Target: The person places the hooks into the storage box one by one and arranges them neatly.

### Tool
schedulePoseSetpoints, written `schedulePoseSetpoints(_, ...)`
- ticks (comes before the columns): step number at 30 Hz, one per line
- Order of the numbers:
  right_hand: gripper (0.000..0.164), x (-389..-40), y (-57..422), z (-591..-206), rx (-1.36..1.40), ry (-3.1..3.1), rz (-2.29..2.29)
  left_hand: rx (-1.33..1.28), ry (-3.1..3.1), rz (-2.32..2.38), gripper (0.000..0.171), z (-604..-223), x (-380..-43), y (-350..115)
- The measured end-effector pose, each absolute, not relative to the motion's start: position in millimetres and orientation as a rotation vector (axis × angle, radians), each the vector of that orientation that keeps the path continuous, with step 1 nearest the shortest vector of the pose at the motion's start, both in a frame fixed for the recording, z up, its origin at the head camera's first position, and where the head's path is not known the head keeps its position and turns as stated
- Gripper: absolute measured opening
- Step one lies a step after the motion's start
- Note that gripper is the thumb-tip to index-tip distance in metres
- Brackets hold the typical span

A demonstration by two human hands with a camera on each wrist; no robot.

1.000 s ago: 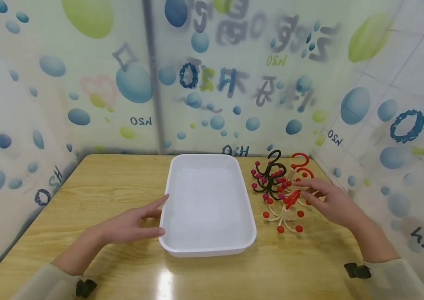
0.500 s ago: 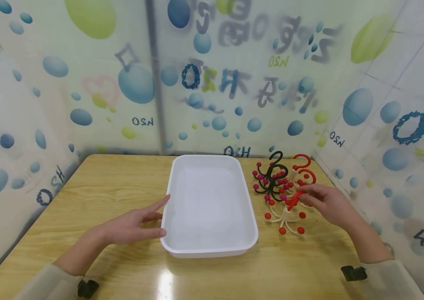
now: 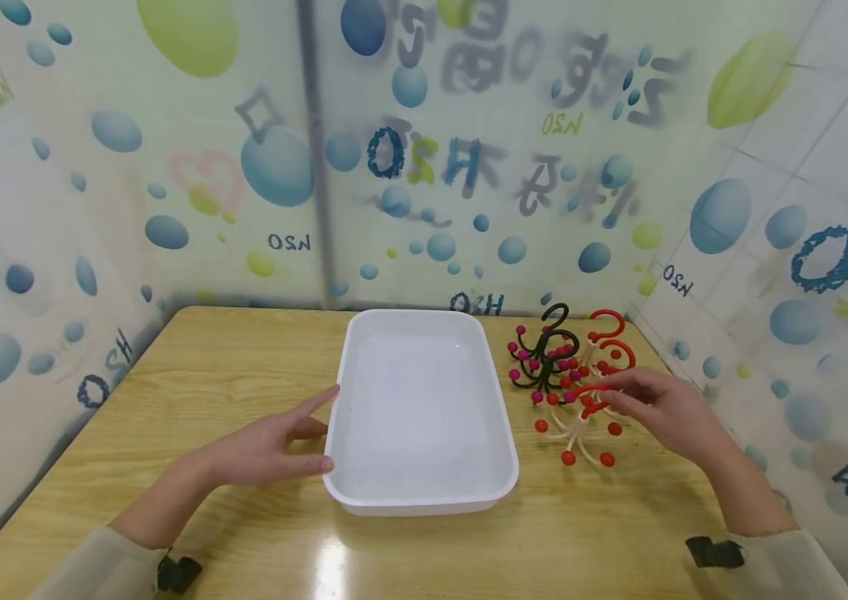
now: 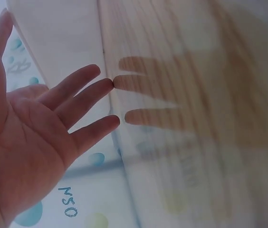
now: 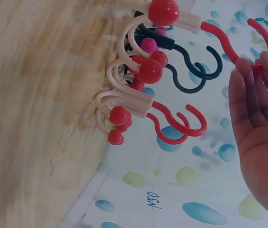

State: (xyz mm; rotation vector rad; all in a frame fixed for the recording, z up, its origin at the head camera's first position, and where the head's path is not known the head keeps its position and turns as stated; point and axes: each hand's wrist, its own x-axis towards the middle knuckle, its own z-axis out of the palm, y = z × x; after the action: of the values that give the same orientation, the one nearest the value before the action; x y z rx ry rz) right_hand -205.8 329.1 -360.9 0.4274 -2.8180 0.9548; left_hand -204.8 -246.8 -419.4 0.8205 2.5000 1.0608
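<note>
My right hand (image 3: 667, 412) pinches the curved red top of a multi-arm hanging hook (image 3: 581, 427) with cream arms and red ball tips. In the right wrist view, thumb and fingertips meet on that red curve (image 5: 219, 38), while the hook's lower end is partly cut off by the frame. Beside it stand black hooks (image 3: 548, 367) with magenta balls and other red-topped hooks (image 3: 610, 320). My left hand (image 3: 262, 450), fingers spread, touches the left side of a white rectangular tray (image 3: 424, 417). The left wrist view shows these fingers (image 4: 84, 102) extended at the tray's wall (image 4: 62, 33).
The wooden table (image 3: 244, 358) bears the tray in the middle and the hooks at its right. Patterned curtain-like walls (image 3: 424, 217) with blue and green spots enclose the back and both sides close to the table's edges.
My right hand has closed its fingertips on the near hook's red top, and that hook has turned and shifted slightly. My left hand keeps its place at the tray. The head view has drifted a little.
</note>
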Motion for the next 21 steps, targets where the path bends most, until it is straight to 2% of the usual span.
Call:
schedulePoseSetpoints(11,0.01,-199.1,315.2,-345.5,0.5,-2.604,0.946,0.848,2.532,1.004,0.097,-418.6,-205.0,-248.8)
schedulePoseSetpoints(21,0.012,-215.3,272.8,-314.4,0.559,-2.489,1.019,0.862,2.544,0.975,0.097,-421.4,-205.5,-250.8)
